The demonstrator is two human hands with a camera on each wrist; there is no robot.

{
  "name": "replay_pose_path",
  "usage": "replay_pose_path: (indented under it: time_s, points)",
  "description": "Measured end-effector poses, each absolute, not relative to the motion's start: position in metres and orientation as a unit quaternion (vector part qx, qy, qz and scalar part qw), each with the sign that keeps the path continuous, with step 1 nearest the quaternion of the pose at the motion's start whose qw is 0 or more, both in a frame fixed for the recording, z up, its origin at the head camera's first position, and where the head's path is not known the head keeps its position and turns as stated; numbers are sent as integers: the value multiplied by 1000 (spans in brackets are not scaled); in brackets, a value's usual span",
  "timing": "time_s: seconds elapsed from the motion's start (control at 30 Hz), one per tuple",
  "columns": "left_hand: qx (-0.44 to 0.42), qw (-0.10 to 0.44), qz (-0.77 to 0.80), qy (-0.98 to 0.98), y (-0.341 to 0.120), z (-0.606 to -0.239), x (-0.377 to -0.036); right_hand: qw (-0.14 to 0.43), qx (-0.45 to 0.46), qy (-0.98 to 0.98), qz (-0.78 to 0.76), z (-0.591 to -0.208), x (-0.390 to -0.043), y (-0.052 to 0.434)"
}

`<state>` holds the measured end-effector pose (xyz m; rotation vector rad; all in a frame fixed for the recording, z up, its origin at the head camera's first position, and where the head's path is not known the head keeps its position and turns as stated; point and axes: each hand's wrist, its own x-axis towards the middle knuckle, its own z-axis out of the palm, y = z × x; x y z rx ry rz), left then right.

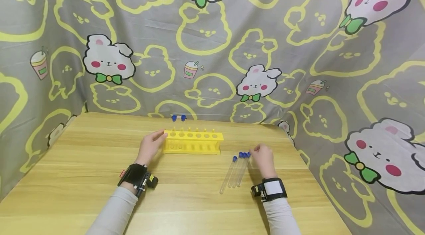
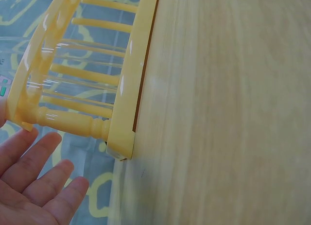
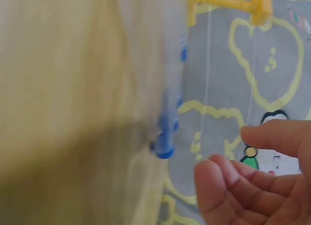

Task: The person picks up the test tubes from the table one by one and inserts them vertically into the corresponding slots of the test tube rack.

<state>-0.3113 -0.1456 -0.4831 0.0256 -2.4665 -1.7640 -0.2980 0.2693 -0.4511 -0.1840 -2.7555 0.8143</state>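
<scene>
A yellow test tube rack (image 1: 194, 136) stands on the table. Two clear tubes with blue caps (image 1: 174, 118) stand upright in its leftmost holes. My left hand (image 1: 151, 147) touches the rack's left end with thumb and index finger; in the left wrist view its other fingers (image 2: 46, 152) stay extended beside the rack (image 2: 124, 89). On the right, several clear test tubes (image 1: 229, 174) with blue caps lie on the table. Beside their caps is my right hand (image 1: 263, 160). The right wrist view shows its thumb and fingers (image 3: 211, 181) apart, with nothing between them, near a blurred blue cap (image 3: 165, 151).
The wooden table (image 1: 186, 198) ends at a grey patterned curtain (image 1: 209, 65) behind and at both sides. Each wrist carries a strapped camera, such as the right one (image 1: 259, 190). The loose tubes lie to the right of the rack and nearer to me.
</scene>
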Motion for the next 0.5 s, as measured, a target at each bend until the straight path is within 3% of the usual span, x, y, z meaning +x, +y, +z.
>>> replay_pose_path:
  time_s: [0.23,0.5]
  points:
    - [12,52,-584,-810,-145,-483,-309,22,-102,-941,322,-463,-299,275]
    - [9,54,-582,-811,-144,-482,-310,-18,-120,-933,340,-467,-297,275]
